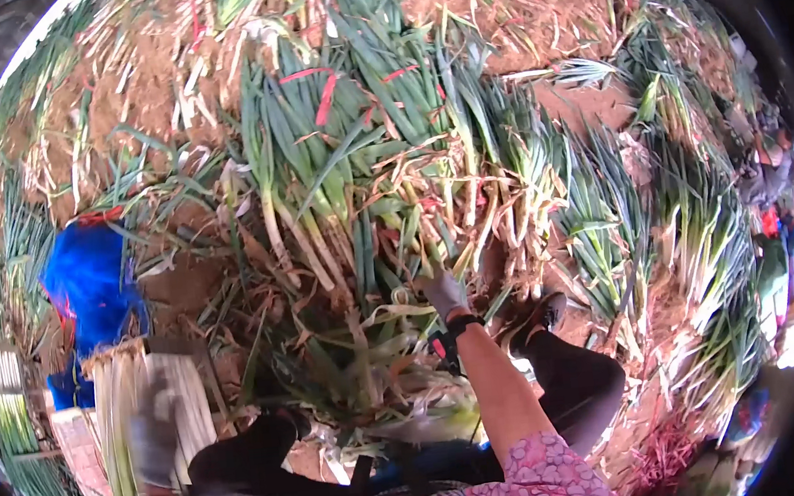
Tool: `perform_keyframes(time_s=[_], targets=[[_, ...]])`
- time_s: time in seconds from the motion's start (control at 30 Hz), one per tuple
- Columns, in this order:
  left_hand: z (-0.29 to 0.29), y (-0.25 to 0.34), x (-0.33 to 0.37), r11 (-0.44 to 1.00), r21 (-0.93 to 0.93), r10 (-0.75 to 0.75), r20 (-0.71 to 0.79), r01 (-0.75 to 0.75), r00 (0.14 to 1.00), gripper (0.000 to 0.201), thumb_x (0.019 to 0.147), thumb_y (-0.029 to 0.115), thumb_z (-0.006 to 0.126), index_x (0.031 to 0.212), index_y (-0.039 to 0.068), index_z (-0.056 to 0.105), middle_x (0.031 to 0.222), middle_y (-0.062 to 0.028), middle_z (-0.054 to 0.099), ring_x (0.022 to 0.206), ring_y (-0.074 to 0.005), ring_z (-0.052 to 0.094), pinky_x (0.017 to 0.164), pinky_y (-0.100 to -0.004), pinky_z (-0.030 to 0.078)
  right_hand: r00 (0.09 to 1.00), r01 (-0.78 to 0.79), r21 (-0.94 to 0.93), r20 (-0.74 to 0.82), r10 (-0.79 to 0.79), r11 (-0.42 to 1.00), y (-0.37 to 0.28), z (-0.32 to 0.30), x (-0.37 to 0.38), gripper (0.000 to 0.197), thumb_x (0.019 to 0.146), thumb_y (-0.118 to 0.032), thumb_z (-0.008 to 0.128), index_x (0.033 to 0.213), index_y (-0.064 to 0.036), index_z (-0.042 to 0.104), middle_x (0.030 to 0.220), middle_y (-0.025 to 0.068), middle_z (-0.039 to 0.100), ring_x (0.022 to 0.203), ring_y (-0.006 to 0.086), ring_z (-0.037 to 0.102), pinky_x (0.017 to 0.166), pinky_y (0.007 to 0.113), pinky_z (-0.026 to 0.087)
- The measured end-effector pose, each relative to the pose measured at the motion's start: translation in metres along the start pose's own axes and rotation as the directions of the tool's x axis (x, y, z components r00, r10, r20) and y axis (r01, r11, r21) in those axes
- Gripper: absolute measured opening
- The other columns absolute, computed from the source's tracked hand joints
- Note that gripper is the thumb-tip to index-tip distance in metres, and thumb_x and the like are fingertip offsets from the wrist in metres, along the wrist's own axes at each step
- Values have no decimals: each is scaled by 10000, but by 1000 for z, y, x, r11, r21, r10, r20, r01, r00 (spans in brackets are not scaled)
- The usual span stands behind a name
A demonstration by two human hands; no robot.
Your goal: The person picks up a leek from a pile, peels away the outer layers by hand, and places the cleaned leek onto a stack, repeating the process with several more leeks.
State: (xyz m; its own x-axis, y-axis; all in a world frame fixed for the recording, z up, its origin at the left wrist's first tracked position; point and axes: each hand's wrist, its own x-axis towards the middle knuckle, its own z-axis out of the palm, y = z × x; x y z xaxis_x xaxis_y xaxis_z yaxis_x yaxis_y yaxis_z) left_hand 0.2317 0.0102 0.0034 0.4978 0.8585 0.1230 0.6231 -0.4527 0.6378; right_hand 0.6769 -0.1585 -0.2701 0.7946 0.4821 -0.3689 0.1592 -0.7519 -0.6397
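Many leeks [316, 155] nr R hand [444, 294], brown dirt flr [584, 106]; L hand [154, 439] by pale stalks [118, 409]; grips unclear.

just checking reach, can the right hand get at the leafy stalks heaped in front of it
Likely yes: the right hand is at the near edge of the leafy stalks, and nothing visible seems to block it.
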Motion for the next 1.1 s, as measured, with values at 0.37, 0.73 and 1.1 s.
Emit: perform_keyframes(time_s=[0.37, 0.73, 1.1], targets=[[190, 96, 39, 945, -60, 232, 815, -321, 531, 450, 849, 224, 626, 1254, 49, 538, 1041, -181, 630, 988, -356, 591, 857, -439, 462, 977, 178, -419, 181, -110, 891, 26, 45, 13, 739, 884, -448, 530, 1470, -89, 257, 1500, 281, 213, 1354, 476, 280, 1072, 558, 304], [220, 93, 51, 957, -2, 161, 837, -291, 523, 463, 847, 240, 628, 1262, 64, 526, 1080, -161, 618, 981, -372, 577, 867, -446, 449, 871, 351, -427, -178, -458, 833, -23, -16, 110, 634, 808, -312, 676, 1372, -145, 440, 1302, 218, 523, 1000, 346, 607, 875, 452, 485], [222, 98, 52, 950, -11, 177, 844, -313, 507, 518, 842, 252, 597, 1303, 49, 476, 1058, -164, 615, 983, -353, 580, 850, -448, 446, 900, 436, -427, 190, -393, 792, 42, 39, -56, 669, 777, -342, 647, 1348, -56, 444, 1388, 274, 355, 1284, 463, 333, 985, 608, 336]])
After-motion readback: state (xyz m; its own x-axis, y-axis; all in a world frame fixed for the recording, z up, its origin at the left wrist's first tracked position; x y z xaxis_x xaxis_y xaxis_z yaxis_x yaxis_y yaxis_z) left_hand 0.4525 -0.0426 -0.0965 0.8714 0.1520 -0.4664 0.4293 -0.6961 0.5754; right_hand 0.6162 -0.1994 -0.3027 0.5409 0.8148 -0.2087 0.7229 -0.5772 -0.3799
